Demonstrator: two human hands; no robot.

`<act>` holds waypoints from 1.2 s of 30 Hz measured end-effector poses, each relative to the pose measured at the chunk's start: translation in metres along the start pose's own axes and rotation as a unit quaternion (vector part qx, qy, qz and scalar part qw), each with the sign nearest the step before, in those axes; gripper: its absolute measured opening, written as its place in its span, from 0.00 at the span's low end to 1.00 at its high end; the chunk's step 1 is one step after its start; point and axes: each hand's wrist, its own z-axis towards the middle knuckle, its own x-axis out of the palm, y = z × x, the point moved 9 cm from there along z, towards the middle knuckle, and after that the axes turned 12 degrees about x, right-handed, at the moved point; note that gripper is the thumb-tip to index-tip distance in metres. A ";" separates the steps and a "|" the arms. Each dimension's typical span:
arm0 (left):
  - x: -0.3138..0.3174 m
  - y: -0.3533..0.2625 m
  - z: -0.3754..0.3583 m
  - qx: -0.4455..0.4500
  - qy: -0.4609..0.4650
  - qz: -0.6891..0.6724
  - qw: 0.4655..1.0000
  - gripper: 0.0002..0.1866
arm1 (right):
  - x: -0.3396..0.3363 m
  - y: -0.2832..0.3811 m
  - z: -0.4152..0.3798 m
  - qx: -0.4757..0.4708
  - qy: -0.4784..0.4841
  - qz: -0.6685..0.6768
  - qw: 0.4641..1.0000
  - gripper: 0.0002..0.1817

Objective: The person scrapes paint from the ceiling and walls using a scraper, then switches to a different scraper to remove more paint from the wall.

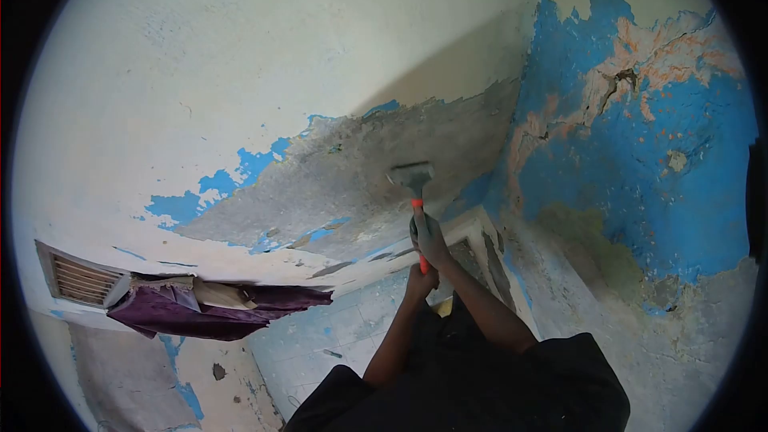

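Note:
A wide-headed scraper [414, 176] with a red and grey handle is held up against the bare grey patch of wall [344, 168]. My right hand [432, 242] grips the upper part of its handle, fingers wrapped round. Just below, my left hand [422, 280] is closed round the handle's red lower end. The scraper's broad head overlaps the grey patch. Ragged blue paint [258, 164] and cream paint [240, 72] border that patch.
At right, the adjoining blue wall [688, 184] has a cracked, peeling band. A slatted vent [80, 276] and dark purple cloth [192, 308] are at lower left. A small object [332, 354] lies on the pale tiled floor [352, 328].

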 end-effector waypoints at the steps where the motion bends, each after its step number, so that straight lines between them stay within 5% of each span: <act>1: -0.003 0.016 -0.014 -0.044 -0.008 0.036 0.998 0.18 | -0.009 -0.031 0.003 0.050 -0.003 0.020 0.999 0.26; 3: -0.023 0.037 -0.034 -0.128 -0.021 0.114 0.985 0.20 | -0.018 -0.065 0.006 0.096 -0.025 0.080 0.992 0.28; 11: -0.090 -0.051 -0.067 0.028 -0.015 0.173 0.984 0.21 | 0.031 -0.084 0.007 0.191 0.039 0.329 0.924 0.33; 19: -0.054 -0.120 -0.046 0.095 0.019 0.316 0.944 0.25 | -0.014 -0.083 0.024 0.172 -0.043 0.440 0.881 0.28; 26: -0.012 -0.110 -0.002 0.056 0.091 0.215 0.971 0.24 | -0.068 -0.075 0.050 0.163 -0.013 0.532 0.831 0.31; 36: 0.035 -0.147 -0.011 0.101 0.048 0.302 0.947 0.24 | -0.089 -0.073 0.046 0.209 0.026 0.522 0.827 0.32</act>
